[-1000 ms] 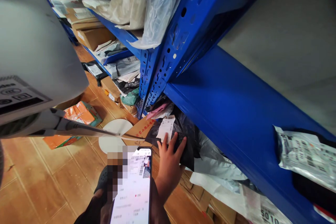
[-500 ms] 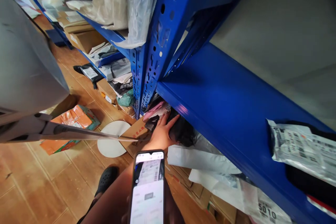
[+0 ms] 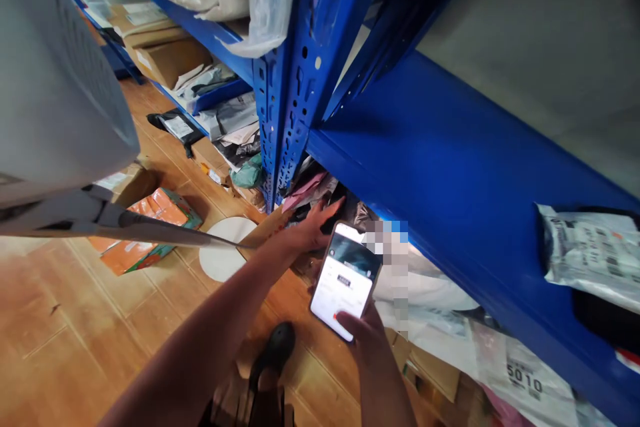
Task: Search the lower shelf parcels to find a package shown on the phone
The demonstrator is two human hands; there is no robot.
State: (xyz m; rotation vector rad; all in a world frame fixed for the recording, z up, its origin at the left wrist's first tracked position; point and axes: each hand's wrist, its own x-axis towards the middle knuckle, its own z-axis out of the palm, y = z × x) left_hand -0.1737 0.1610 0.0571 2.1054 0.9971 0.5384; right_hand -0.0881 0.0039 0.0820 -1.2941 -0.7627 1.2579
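My right hand (image 3: pixel 361 327) holds a smartphone (image 3: pixel 345 280) from below, its thumb over the lower part of the lit screen. A dark picture fills the top of that screen, with a white panel under it. Reaching in beneath the blue shelf, my left hand (image 3: pixel 315 227) has its fingers spread among bagged parcels; whether it presses on one I cannot tell. A pink parcel (image 3: pixel 307 188) lies just beyond its fingers, with dark plastic packages around it. The phone hides part of the pile, and a patch beside the phone is pixelated.
A blue perforated rack post (image 3: pixel 285 100) rises ahead. The blue shelf (image 3: pixel 435 140) on the right bears a white labelled parcel (image 3: pixel 590 247). Below lies a bag marked 5010 (image 3: pixel 523 373). On the wooden floor are an orange box (image 3: pixel 150 223) and a white disc (image 3: pixel 225 250).
The phone has moved up and right, closer to the parcels, and its screen now shows a darker picture. My left hand has drawn slightly back, and the view has shifted.
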